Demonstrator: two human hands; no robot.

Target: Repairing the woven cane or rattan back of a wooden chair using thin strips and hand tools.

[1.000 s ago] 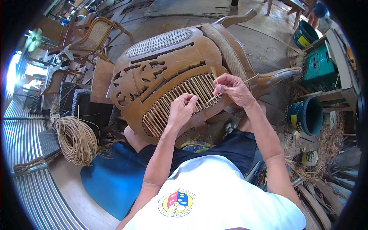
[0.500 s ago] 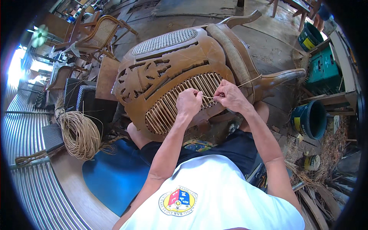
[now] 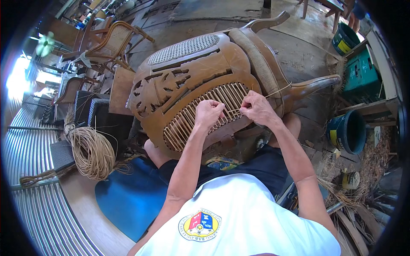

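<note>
A carved brown wooden chair (image 3: pixel 188 81) lies tipped over in front of my lap, its back facing me. Parallel cane strands (image 3: pixel 183 123) cross the back's near oval opening. Over the right part of that opening, my left hand (image 3: pixel 208 114) and my right hand (image 3: pixel 259 109) pinch a thin cane strand (image 3: pixel 279 90), which runs off to the right past the chair's seat. My fingers are closed, the two hands a short way apart. The far oval panel (image 3: pixel 183 48) has finished-looking woven mesh. My fingertips partly hide the strand between them.
A coil of cane (image 3: pixel 92 151) hangs at left, near a blue surface (image 3: pixel 128 196). Another cane chair (image 3: pixel 113 40) stands behind it. At right are a dark bucket (image 3: pixel 347 132), a green crate (image 3: pixel 363 79) and loose cane scraps (image 3: pixel 371 162).
My hands stay over the same opening, with only a small shift of the fingers; my right hand is slightly lower. The whole view has shifted a little.
</note>
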